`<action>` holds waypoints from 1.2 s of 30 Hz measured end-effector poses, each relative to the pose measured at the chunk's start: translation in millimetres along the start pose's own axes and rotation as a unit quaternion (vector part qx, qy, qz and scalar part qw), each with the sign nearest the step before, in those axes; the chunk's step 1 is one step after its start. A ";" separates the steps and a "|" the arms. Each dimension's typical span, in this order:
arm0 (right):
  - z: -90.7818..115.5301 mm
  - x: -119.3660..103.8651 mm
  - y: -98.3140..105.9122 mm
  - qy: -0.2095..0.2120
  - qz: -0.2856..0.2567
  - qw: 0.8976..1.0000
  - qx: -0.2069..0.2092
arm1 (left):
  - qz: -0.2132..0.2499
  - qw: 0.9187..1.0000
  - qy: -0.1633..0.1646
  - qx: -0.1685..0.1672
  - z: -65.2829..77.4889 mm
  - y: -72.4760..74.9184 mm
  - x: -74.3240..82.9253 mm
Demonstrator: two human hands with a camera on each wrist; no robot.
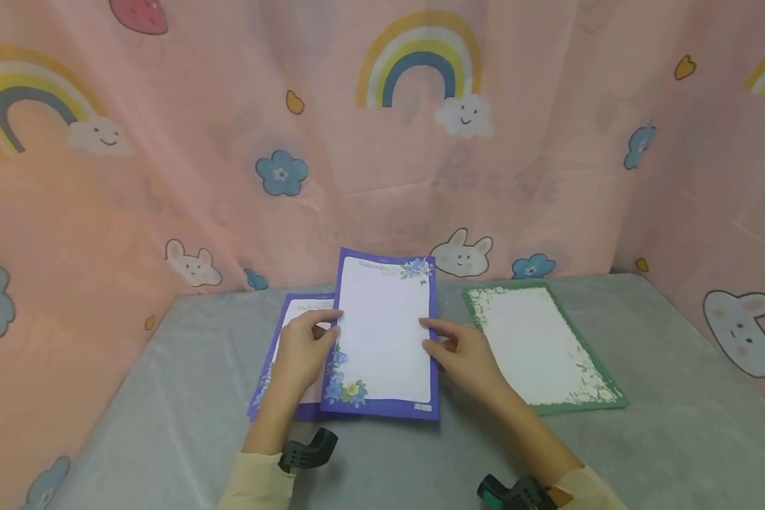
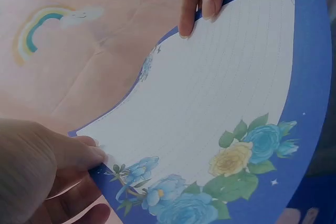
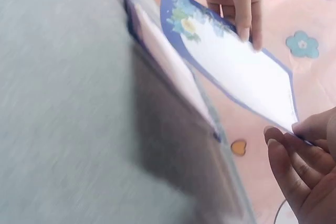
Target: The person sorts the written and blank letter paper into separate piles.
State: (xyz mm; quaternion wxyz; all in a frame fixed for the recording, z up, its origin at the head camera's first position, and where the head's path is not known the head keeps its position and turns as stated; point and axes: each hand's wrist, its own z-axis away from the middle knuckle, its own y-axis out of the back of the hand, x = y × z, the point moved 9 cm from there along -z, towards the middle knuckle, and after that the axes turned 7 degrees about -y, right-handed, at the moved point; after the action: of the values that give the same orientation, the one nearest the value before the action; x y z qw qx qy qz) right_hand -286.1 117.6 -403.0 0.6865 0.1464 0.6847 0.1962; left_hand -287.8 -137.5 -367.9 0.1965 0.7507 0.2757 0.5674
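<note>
A sheet of letter paper (image 1: pixel 385 333) with a purple-blue border and blue flowers is held up over the table, tilted toward me. My left hand (image 1: pixel 302 347) pinches its left edge between thumb and fingers. On the opposite edge, my right hand (image 1: pixel 465 354) pinches it the same way. The wrist views show the sheet (image 2: pixel 210 77) bowing between the two hands. Partly hidden behind it and the left hand lies a purple-bordered pile of paper (image 1: pixel 309 412) of the same design. Right of my right hand lies a green-bordered sheet (image 1: pixel 529 340) with white flowers.
A grey cloth covers the table (image 1: pixel 185 382). Behind and beside it hangs a pink curtain (image 1: pixel 331 212) printed with rainbows, rabbits and flowers. Each wrist wears a black strap with a camera mount (image 1: pixel 309 451).
</note>
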 end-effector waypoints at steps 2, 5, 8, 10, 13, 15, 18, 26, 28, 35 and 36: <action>-2.1 -8.8 -3.1 0.006 0.008 1.000 0.003 | 0.001 1.000 0.000 0.007 0.0 6.9 -0.4; -4.3 -20.3 -8.0 0.010 0.006 1.000 0.002 | -0.005 1.000 0.005 0.018 -0.1 16.6 -1.1; -5.7 -30.4 -14.3 0.011 -0.010 1.000 -0.004 | -0.014 0.999 0.014 0.026 0.4 25.4 -2.5; -6.6 -36.9 -19.1 0.011 -0.023 1.000 -0.008 | -0.020 0.999 0.019 0.030 0.4 30.7 -3.6; -9.1 -45.5 -26.8 0.012 -0.042 0.999 -0.009 | -0.025 0.999 0.027 0.035 -0.1 37.9 -6.3; -10.8 -50.9 -32.3 0.012 -0.054 0.998 -0.010 | -0.027 0.998 0.031 0.040 -0.7 42.5 -8.7; -13.5 -57.1 -41.8 0.007 -0.061 0.998 -0.012 | -0.032 0.998 0.039 0.050 -1.1 50.0 -13.1; -18.2 -70.8 -68.2 -0.001 -0.080 0.996 -0.030 | -0.048 0.994 0.057 0.080 0.7 73.3 -21.6; -18.9 -71.6 -73.1 -0.003 -0.085 0.996 -0.032 | -0.047 0.993 0.063 0.084 1.0 77.3 -24.1; -20.6 -68.4 -87.4 -0.010 -0.093 0.995 -0.042 | -0.054 0.992 0.077 0.083 0.9 84.8 -35.2; -21.3 -67.3 -89.8 -0.011 -0.091 0.995 -0.043 | -0.056 0.992 0.078 0.082 0.8 85.3 -37.3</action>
State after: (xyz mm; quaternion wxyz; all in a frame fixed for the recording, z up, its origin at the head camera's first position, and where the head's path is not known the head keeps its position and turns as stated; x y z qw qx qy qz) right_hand -300.2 5.6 -386.2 0.7146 0.0556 0.6785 0.1607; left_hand -278.4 -227.0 -344.0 0.1435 0.7014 0.3772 0.5875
